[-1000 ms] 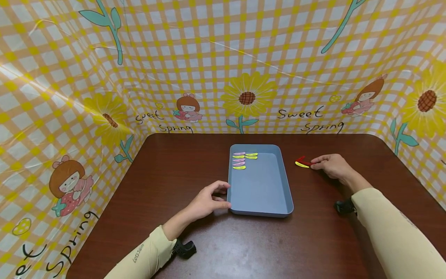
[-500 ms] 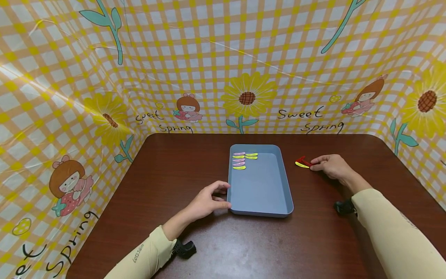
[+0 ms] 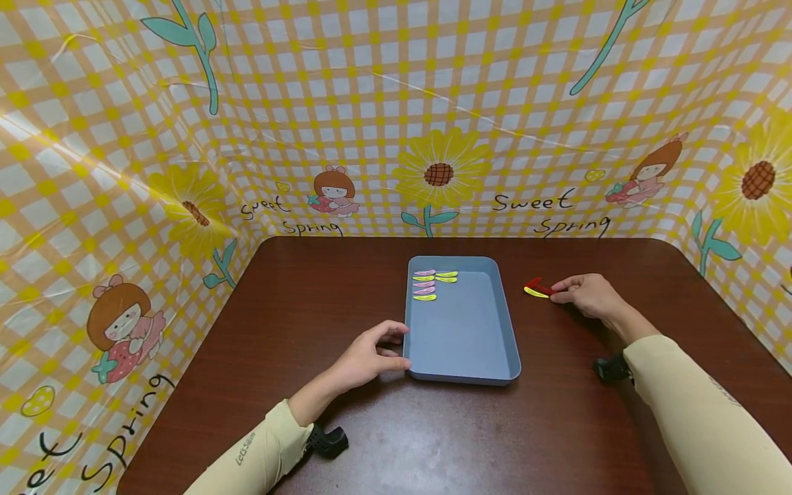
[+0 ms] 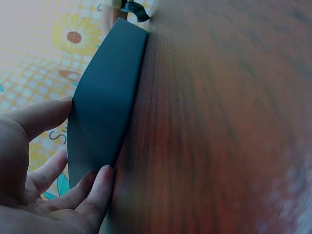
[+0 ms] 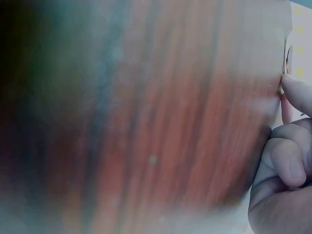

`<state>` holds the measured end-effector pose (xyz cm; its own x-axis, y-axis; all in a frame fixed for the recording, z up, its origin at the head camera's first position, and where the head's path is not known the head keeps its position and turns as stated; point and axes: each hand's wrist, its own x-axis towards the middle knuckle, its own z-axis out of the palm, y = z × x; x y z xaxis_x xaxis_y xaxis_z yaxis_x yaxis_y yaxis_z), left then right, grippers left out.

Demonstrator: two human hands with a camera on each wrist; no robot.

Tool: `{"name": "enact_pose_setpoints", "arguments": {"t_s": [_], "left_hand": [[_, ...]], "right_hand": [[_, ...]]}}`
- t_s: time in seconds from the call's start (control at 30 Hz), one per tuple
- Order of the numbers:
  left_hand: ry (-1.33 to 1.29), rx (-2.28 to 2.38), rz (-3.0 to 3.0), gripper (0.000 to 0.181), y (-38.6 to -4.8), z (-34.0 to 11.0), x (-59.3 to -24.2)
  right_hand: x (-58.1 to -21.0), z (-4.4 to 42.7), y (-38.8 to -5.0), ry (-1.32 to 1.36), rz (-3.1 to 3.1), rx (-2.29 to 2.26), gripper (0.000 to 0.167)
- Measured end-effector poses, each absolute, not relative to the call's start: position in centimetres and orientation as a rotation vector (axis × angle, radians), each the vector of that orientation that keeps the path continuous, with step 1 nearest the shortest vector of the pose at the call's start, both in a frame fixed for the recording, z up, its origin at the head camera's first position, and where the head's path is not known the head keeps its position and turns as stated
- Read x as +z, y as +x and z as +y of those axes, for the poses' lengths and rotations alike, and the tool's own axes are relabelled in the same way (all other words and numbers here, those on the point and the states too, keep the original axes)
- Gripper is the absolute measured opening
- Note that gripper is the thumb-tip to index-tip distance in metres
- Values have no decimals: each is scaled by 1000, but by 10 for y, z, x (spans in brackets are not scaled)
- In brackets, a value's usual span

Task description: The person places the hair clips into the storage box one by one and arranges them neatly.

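A blue-grey tray (image 3: 464, 330) lies on the table, with pink hair clips (image 3: 424, 290) and yellow hair clips (image 3: 446, 280) set in rows at its far left corner. My left hand (image 3: 371, 354) rests its thumb and fingers against the tray's left side; the left wrist view shows the fingertips (image 4: 105, 175) on the outer wall. Right of the tray, my right hand (image 3: 590, 294) pinches the near end of a red hair clip (image 3: 544, 289) at the table. Another yellow hair clip (image 3: 535, 293) lies right beside it. Fingers hide part of the red one.
The dark brown wooden table (image 3: 309, 295) ends at a wall of checked, flower-printed sheet (image 3: 371, 124) at the back and sides. Black wrist straps (image 3: 328, 442) sit at both cuffs. The right wrist view mostly holds blurred wood.
Both hands and the tray keep their places. Only the red hair clip shifts slightly in the right fingers, beside the yellow one.
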<state>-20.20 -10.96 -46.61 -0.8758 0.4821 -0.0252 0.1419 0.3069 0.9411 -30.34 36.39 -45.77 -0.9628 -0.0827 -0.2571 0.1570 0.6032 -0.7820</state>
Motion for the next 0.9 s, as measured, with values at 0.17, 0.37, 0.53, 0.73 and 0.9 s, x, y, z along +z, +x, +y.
{"name": "enact_pose_setpoints", "arguments": {"t_s": [0.17, 0.37, 0.53, 0.73, 0.9], "left_hand": [[557, 1582, 2285, 57, -202, -109, -464], [569, 1572, 2299, 57, -202, -109, -465], [579, 1557, 2318, 56, -202, -109, -466], [567, 1570, 2304, 56, -201, -108, -465], [548, 1576, 2296, 56, -201, -108, -464]], "right_hand": [[-458, 364, -304, 74, 2569, -1288, 45], [-458, 363, -304, 84, 2586, -1274, 41], [-457, 362, -303, 111, 2586, -1268, 40], [-455, 361, -304, 140, 2572, -1275, 40], [-454, 360, -304, 138, 2575, -1283, 40]]}}
